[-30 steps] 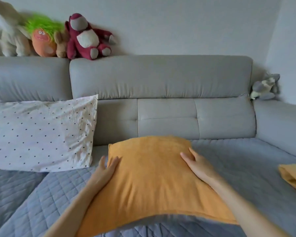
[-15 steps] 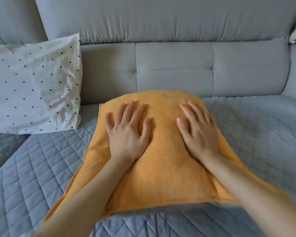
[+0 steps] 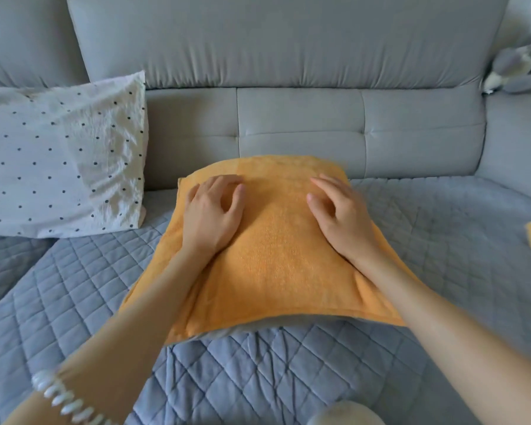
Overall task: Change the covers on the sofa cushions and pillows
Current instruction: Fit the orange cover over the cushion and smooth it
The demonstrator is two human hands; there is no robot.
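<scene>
From the head view, the orange pillow (image 3: 270,240) lies on the quilted sofa seat (image 3: 74,286), near the backrest (image 3: 288,118). Both hands press on its far half: the left hand (image 3: 210,213) and right hand (image 3: 339,216) lie palm down with fingers curled, holding nothing. At the near edge a grey strip shows under the orange cover, so the opening looks unclosed. Pressing there could push the insert out or bunch the cover. The dotted pillow (image 3: 59,157) leans far left, well apart.
</scene>
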